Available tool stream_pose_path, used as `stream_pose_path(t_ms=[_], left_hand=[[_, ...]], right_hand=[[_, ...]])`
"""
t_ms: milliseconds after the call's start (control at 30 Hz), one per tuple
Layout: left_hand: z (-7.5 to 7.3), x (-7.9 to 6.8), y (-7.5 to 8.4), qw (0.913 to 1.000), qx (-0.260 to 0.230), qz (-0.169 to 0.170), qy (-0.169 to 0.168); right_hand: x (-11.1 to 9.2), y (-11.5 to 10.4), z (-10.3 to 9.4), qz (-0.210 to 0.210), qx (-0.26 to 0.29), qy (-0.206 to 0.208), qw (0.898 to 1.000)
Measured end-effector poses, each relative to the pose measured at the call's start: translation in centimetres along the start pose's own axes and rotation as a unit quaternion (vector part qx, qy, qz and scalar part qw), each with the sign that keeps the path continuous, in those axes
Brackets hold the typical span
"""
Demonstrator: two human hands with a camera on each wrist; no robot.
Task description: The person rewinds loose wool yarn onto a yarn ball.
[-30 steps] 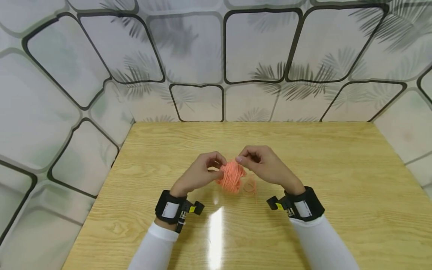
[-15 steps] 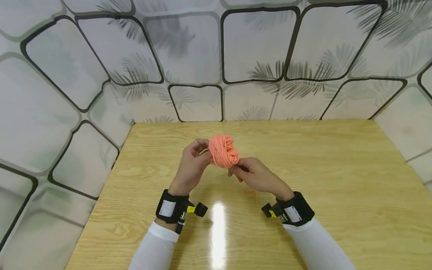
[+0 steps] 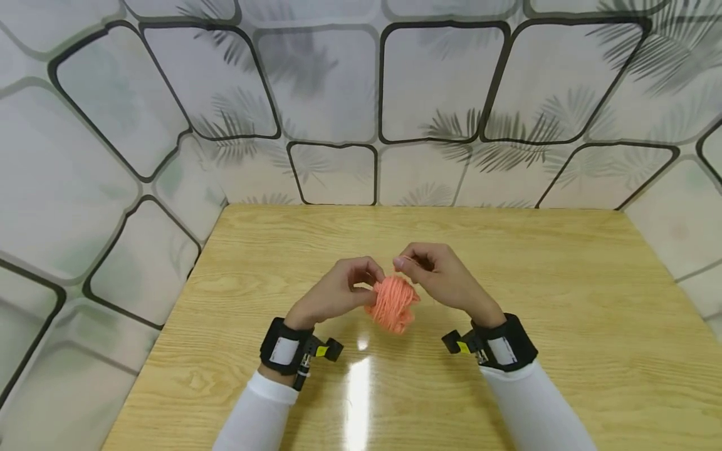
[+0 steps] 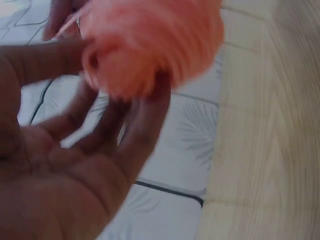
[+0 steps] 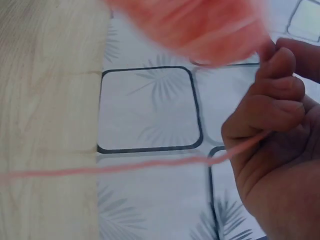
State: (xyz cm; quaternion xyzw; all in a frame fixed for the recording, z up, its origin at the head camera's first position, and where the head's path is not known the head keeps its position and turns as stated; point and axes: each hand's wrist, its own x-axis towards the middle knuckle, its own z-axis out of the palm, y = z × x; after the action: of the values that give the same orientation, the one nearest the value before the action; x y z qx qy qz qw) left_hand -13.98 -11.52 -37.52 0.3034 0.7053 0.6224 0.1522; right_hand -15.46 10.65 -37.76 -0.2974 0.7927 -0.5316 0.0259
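My left hand [image 3: 337,293] grips a coral-pink ball of yarn [image 3: 393,305] by its left end, thumb on the near side. The left wrist view shows the fingertips pressed into the wound yarn [image 4: 155,37], which is blurred there. Just above the ball's upper right, my right hand [image 3: 445,275] pinches a strand of the same yarn between thumb and forefinger. In the right wrist view a length of yarn strand [image 5: 150,164] leaves the curled fingers and trails off to the left. Its far end is out of that view.
Both hands are over a wood-grain table [image 3: 564,300]. A patterned wall covering [image 3: 434,81] with leaf prints rises behind it and along the sides. Light reflects off the tabletop [image 3: 358,401] at the front.
The ball rose and turned half a second ago, and is now lower again. My right hand has passed from below the ball's right side up to its upper right.
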Motion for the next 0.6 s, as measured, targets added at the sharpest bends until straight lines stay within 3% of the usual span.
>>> stream_pose_path(t_ms=[67,133,267,333,400,500,600], left_hand=[[-0.1,0.1,-0.3,0.9983,-0.048,0.027,-0.02],[-0.3,0.2,-0.7,0.9937,-0.103,0.044,0.002],[-0.3,0.7,-1.3,0.9756,-0.148,0.058,0.152],[-0.3,1.0,-1.5,0.9649,-0.113,0.06,0.229],[-0.2,1.2,-1.7,0.9576,-0.051,0.05,0.279],[0.0,1.0,-1.5,0.9589,0.053,0.009,0.279],[0.1,0.7,-1.2,0.9742,0.094,-0.028,0.203]], right_hand=[[0.1,0.7,0.2,0.004,0.017,0.014,1.0],[0.1,1.2,0.7,0.016,0.031,0.005,0.999],[-0.2,1.4,1.8,0.044,0.014,-0.066,0.997],[-0.4,0.9,2.1,0.05,-0.015,-0.096,0.994],[-0.6,0.3,2.0,0.048,-0.038,-0.112,0.992],[-0.7,-0.8,1.4,0.031,-0.063,-0.104,0.992],[-0.4,-1.6,0.4,0.016,-0.06,-0.074,0.995]])
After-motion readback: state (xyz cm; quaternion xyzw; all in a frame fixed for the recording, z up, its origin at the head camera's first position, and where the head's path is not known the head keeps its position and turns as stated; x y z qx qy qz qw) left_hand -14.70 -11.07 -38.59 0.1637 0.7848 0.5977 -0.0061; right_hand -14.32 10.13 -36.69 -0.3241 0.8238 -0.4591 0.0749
